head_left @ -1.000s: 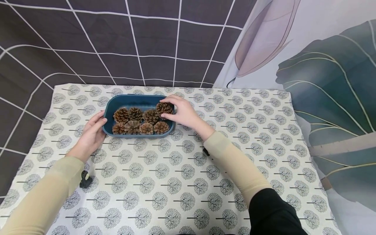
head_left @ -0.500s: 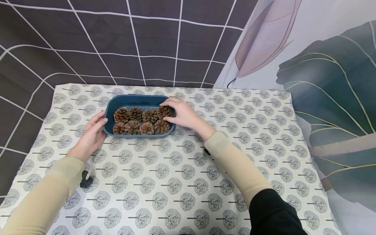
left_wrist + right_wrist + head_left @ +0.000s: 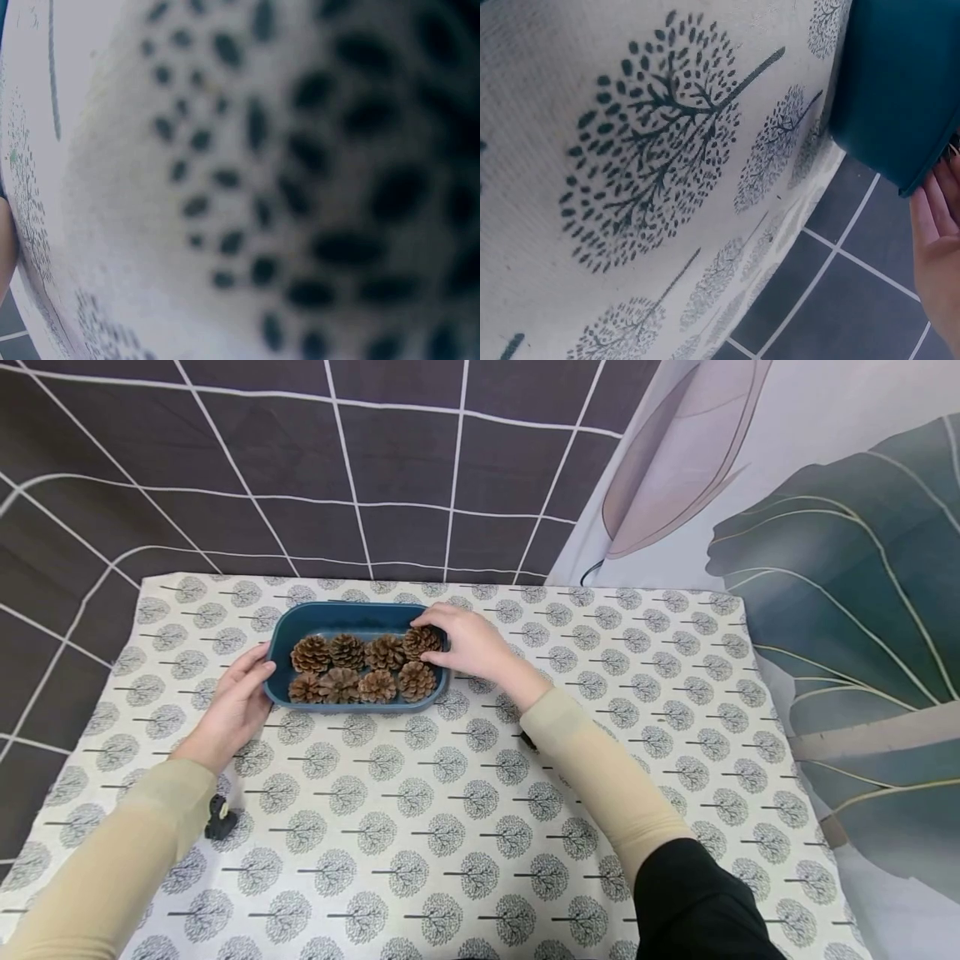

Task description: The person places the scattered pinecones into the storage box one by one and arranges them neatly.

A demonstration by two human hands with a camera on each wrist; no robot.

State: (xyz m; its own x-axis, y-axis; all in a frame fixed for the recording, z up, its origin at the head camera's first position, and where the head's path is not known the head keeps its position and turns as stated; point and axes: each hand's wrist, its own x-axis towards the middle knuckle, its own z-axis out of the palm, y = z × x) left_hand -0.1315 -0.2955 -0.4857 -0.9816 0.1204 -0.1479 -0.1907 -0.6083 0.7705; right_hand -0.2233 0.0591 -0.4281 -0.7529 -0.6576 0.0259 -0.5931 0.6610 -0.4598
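Observation:
A dark blue oval-cornered tub (image 3: 360,707) stands near the far edge of the table, with several brown pine cones lying in two rows inside it. My right hand (image 3: 472,643) reaches over the tub's right end, thumb and fingers around the pine cone (image 3: 422,642) in the far right corner. In the right wrist view, part of that hand (image 3: 939,247) shows at the tub wall (image 3: 892,90). My left hand (image 3: 232,706) touches the tub's left end, its fingers fairly straight along the outside and the thumb at the rim. Only a sliver of it appears in the left wrist view.
A white cloth with a tree print (image 3: 420,852) covers the table. Behind stands a dark gridded curtain (image 3: 405,460); a leaf-patterned drape (image 3: 847,610) hangs at the right. A small black device (image 3: 219,818) sits by the left wrist.
The pine cone in my right hand has sunk lower into the tub's far right corner. The near right cone has shifted slightly to the right. The left hand stays in place.

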